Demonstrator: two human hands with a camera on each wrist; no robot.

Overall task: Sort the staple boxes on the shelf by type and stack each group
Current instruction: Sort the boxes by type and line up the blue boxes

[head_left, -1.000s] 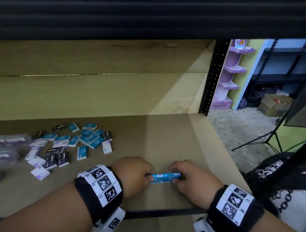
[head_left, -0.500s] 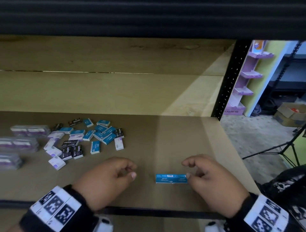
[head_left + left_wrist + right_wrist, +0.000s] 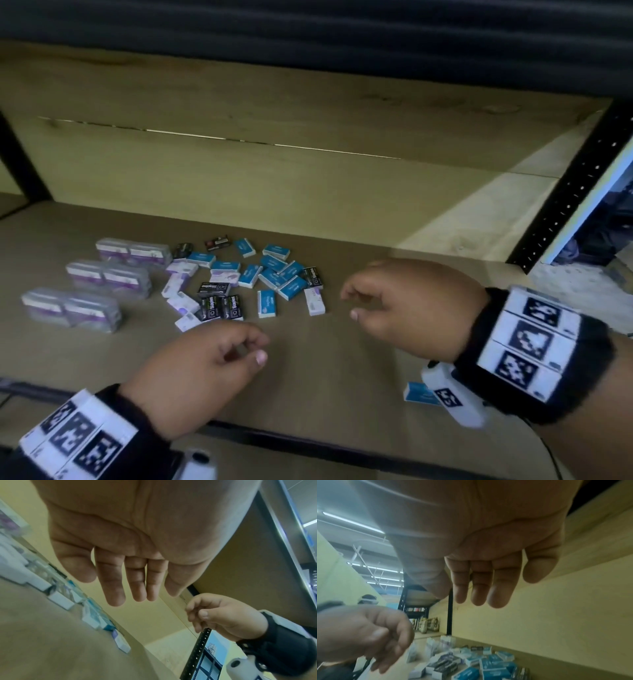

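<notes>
A loose heap of small staple boxes lies on the wooden shelf [image 3: 342, 359]: blue ones [image 3: 273, 271], black ones [image 3: 222, 306] and white-and-purple ones [image 3: 314, 300]. One blue box [image 3: 419, 393] lies apart near the front edge, half hidden under my right wrist. My left hand [image 3: 239, 346] hovers just in front of the heap, fingers loosely curled, holding nothing. My right hand [image 3: 352, 301] hangs just right of the heap, also empty, fingers relaxed. The wrist views show both palms bare, with the left hand's fingers [image 3: 115, 586] and the right hand's fingers [image 3: 479, 586] hanging down, and the heap [image 3: 481, 664] beyond.
Three clear-wrapped packs of purple-and-white boxes [image 3: 72, 308] lie in a row left of the heap. A black shelf upright [image 3: 575, 192] stands at the right, the shelf's dark front rail [image 3: 308, 442] runs below my hands, and a dark shelf underside spans overhead.
Both hands let go of the blue box near the front edge and moved left toward the heap. The box now lies under my right wrist.
</notes>
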